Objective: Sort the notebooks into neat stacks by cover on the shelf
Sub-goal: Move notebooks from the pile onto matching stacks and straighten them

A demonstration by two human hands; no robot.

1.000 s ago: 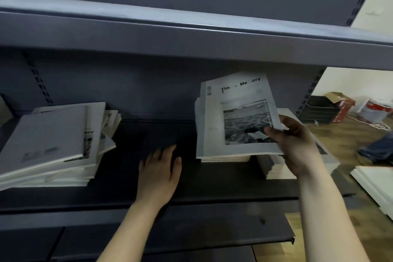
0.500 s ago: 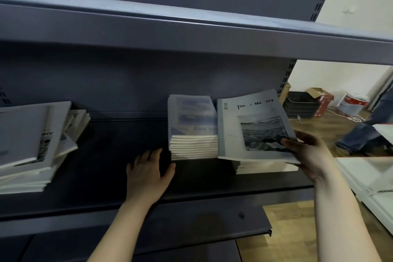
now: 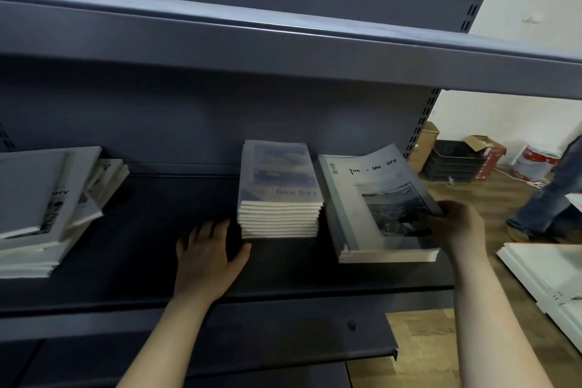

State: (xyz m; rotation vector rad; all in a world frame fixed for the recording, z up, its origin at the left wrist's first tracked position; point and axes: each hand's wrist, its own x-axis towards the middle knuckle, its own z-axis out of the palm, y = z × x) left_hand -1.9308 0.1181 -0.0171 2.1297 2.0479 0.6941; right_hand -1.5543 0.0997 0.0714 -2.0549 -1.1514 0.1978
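Shelf board (image 3: 126,277) carries three notebook piles. Untidy pile (image 3: 41,214) at 9 o'clock. Squared pile (image 3: 280,198) at centre. Third pile (image 3: 378,224) just beside it at 3 o'clock, apart. Left hand (image 3: 208,258) flat on board at 7 o'clock of squared pile. Right hand (image 3: 456,227) at third pile's 3 o'clock edge, top notebook (image 3: 371,192) tilted.

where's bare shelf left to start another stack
Bare shelf runs between the messy left pile and the fine day stack; the left hand rests on its right end. Crowded on the right: the right hand grips the Time & Memory stack.
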